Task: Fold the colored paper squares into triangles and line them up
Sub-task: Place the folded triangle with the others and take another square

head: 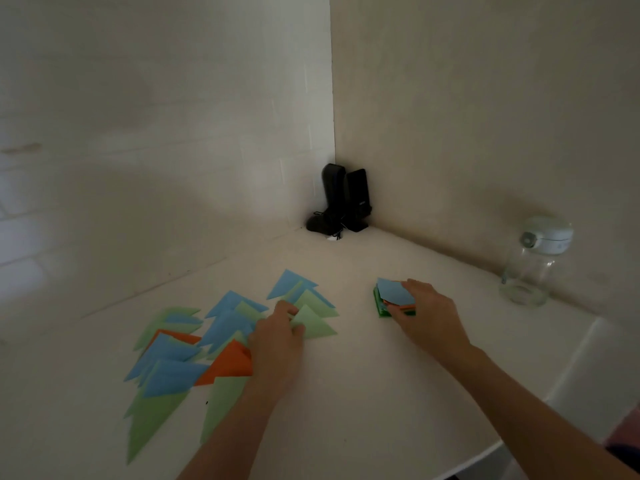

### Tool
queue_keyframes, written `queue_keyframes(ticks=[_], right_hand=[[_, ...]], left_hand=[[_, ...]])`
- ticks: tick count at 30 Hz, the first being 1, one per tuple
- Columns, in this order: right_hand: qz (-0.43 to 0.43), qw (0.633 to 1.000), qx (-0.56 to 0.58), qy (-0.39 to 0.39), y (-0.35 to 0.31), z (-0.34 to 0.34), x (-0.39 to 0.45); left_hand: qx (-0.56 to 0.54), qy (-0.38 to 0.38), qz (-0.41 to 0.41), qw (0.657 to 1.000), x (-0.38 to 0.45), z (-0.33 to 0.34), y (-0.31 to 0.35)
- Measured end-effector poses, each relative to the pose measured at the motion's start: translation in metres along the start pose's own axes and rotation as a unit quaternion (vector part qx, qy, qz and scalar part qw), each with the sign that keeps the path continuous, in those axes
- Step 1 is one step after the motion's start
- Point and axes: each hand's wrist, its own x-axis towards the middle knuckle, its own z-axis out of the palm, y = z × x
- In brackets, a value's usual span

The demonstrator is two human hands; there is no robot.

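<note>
Several folded paper triangles in blue, light green and orange lie overlapping in rows on the white table point(346, 393), left of centre. My left hand point(277, 337) pinches a light green triangle point(317, 323) at the right end of those rows. A small stack of unfolded squares point(388, 303), green and orange at the bottom, sits to the right. My right hand point(426, 310) rests on that stack and grips the blue top sheet point(393, 291), which is lifted at its near edge.
Two black speakers point(346, 199) with a tangle of cable stand in the wall corner at the back. A clear glass jar with a pale lid point(533, 261) stands at the right near the wall. The table's curved front edge runs at lower right.
</note>
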Motion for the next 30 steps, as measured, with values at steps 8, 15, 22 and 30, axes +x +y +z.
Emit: queue_keyframes(ticks=[8,15,22,30], right_hand=[[-0.008,0.992,-0.124,-0.016,0.009,0.024,-0.004],[-0.027,0.993,-0.087,0.081,0.010,0.031,-0.007],[0.009,0.998,-0.010,0.055,0.004,0.023,-0.006],[-0.069,0.995,-0.032,0.070,0.005,0.021,-0.022]], left_hand=[[0.055,0.042,0.019,0.997,0.021,0.010,-0.005],[0.086,0.081,0.032,0.992,0.019,0.015,0.000],[0.022,0.093,0.088,0.991,-0.001,0.013,0.006],[-0.027,0.056,0.157,0.986,-0.028,0.019,0.006]])
